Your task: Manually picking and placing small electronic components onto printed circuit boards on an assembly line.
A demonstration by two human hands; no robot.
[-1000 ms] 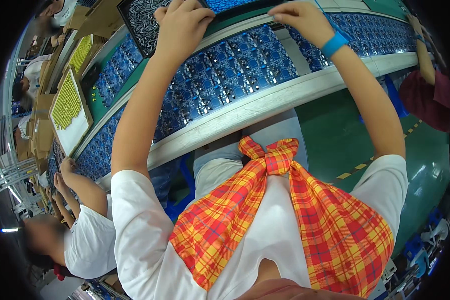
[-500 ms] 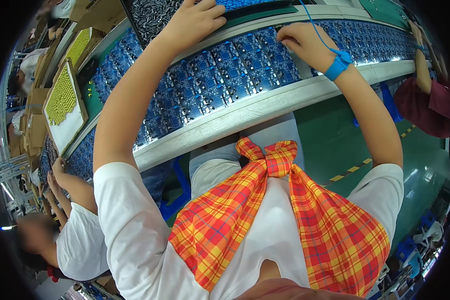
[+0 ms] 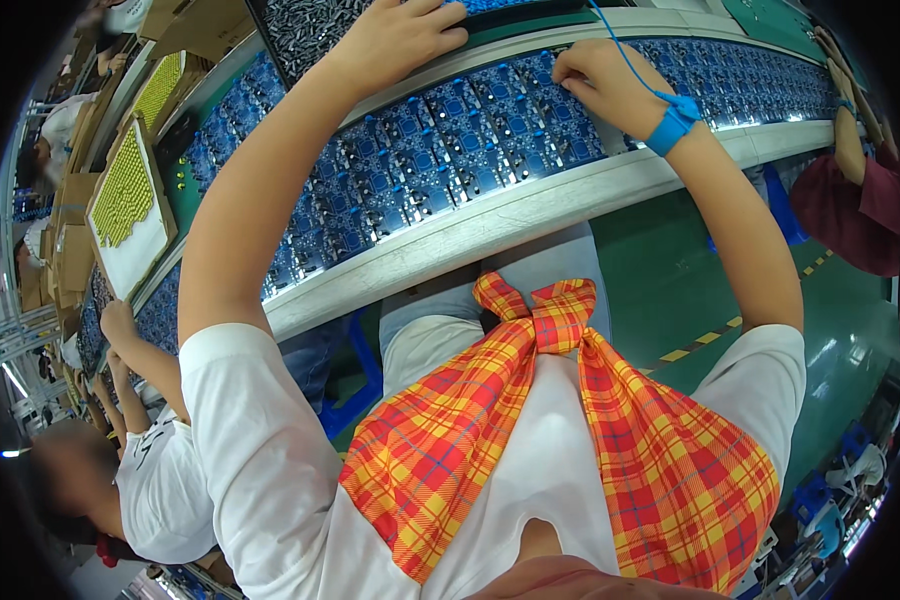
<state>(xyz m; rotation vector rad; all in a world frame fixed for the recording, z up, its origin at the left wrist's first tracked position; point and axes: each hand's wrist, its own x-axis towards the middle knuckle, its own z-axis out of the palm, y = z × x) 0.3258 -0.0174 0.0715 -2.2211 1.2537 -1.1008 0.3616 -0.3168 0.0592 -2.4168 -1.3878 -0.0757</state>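
Observation:
My left hand (image 3: pixel 398 42) is at the far edge of the line, over the rim of a black tray. Its fingers are curled; anything in them is hidden. The tray holds dark grey cylindrical parts (image 3: pixel 315 40) on the left and small blue parts (image 3: pixel 500 4) on the right. My right hand (image 3: pixel 610 88) hovers over the blue circuit boards (image 3: pixel 460 140), thumb and fingers bent together, and I cannot make out what they hold. A blue wrist strap (image 3: pixel 676 124) with a coiled cord circles my right wrist.
A pale rail (image 3: pixel 490 208) edges the line in front of me. More circuit boards (image 3: pixel 730 82) run off to the right. Yellow parts fill a white tray (image 3: pixel 135 262) at the left. A person in white (image 3: pixel 165 480) works on the left, another in maroon (image 3: pixel 855 215) on the right.
My left hand has shifted slightly right along the tray rim. My right hand has moved very little. The boards have slid slightly right. The person on the left has moved an arm.

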